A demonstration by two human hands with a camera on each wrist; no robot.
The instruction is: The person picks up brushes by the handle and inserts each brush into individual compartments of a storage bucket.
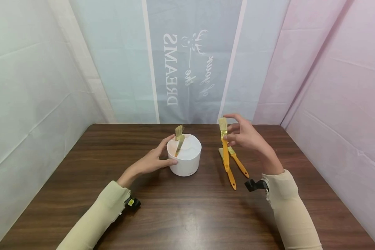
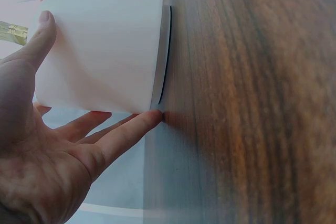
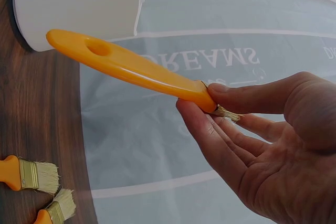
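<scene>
A: What's hanging at the back?
B: A pale backdrop [image 1: 125, 76] w/ reversed lettering is hanging behind the dark wood-grain worktop [image 1: 162, 215].
A: And over the worktop?
B: L sleeve [image 1: 95, 217] & R sleeve [image 1: 295, 208] are reaching in, one per side.
A: The pot?
B: White pot [image 1: 184, 167] is standing upright on the worktop, approx mid, just beside the L hand [image 1: 151, 159].
A: What's that hand doing?
B: Holding the pot: thumb's pressing the near side, other fingers are lying along the far-left side, so they're spreading wide.
A: R hand [image 1: 248, 135]?
B: Its thumb & fingers are pinching the held brush [image 1: 225, 152] at the neck, gap narrow. Brush is hanging right of the pot, bristles up, handle end down.
A: Other brushes?
B: Two loose brushes [image 1: 239, 166] are lying on the worktop, right of the pot, handle ends pointing roughly twd the person, bristle ends sitting close together.
A: And in the pot?
B: A leaning brush [image 1: 180, 145] is resting inside, bristles up. Also, a rear brush [image 1: 178, 131] is poking above the far-left rim, handle hidden.
</scene>
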